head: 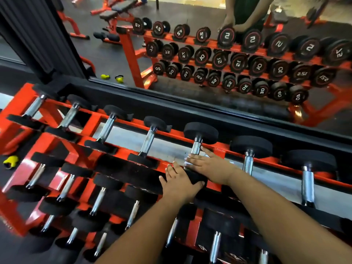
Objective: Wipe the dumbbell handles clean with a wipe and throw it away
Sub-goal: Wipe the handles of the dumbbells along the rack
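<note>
A black dumbbell with a knurled chrome handle [196,147] lies on the top tier of a red rack [133,125]. My right hand [209,164] wraps around the lower part of that handle, with a white wipe [187,162] showing under its fingers. My left hand [180,180] rests with straight fingers on the dumbbell's near black head [196,179]. The rest of the wipe is hidden by my right hand.
Other dumbbells with chrome handles [248,161] sit left and right on the top tier, and more fill the lower tiers [97,201]. A wall mirror [209,54] behind the rack reflects it and me. A yellow object [10,161] lies on the floor at left.
</note>
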Motion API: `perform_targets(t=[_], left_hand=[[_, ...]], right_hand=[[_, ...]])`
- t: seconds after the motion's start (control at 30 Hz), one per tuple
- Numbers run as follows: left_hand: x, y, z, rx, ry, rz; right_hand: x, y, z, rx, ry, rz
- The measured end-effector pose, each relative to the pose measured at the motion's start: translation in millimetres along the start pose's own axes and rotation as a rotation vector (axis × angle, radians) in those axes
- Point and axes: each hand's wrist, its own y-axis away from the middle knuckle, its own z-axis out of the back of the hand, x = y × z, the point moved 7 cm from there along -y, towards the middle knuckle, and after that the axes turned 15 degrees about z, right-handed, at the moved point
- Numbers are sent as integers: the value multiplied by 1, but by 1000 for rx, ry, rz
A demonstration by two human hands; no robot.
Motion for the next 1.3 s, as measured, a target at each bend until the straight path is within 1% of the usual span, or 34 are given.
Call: perform_targets(t=[0.07,0.27,0.33,0.43,0.47,0.53,0.63,0.67,0.77,0.8,0.83,0.87,0.97,1.0,1.03,1.07,1.13,1.17,1.2,1.3], left_hand=[[-1,-2,1,15,-35,3],[-3,-1,1,46,-73,23],[-3,-1,1,60,-89,34],[-4,0,3,82,-106,40],[-3,0,4,89,-109,39],[-3,0,4,96,-114,42],[-4,0,5,103,-129,42],[-4,0,5,109,-135,42],[-4,0,6,126,-144,50],[-4,0,7,130,-145,52],[-4,0,7,136,-148,53],[-4,-1,7,143,-152,52],[-4,-1,6,145,-162,53],[-4,-1,7,145,-165,53],[-5,-2,6,147,-169,54],[-5,-2,6,149,-173,57],[-4,-1,7,149,-175,60],[-4,-1,7,147,-175,58],[-3,0,8,145,-175,52],[-2,0,7,152,-163,43]], right_hand=[[2,-3,0,54,1,24],[-8,20,-5,63,55,63],[-14,9,-1,55,82,-8],[-19,-8,4,104,75,-154],[-16,-8,4,91,67,-150],[-4,-1,2,46,91,-67],[-6,13,-2,40,122,1],[-12,12,0,44,116,-34],[-27,-2,15,64,126,-249],[-25,-6,18,60,126,-292],[-20,-9,19,53,123,-297],[-13,-10,16,48,125,-261],[3,-7,4,73,147,-40],[-1,-5,6,61,148,-16],[-8,-3,10,41,155,-43],[-16,-2,14,46,153,-112],[-23,-7,19,107,162,-266],[-20,-11,20,124,166,-292],[-14,-15,19,127,159,-274],[2,-14,3,126,130,-66]])
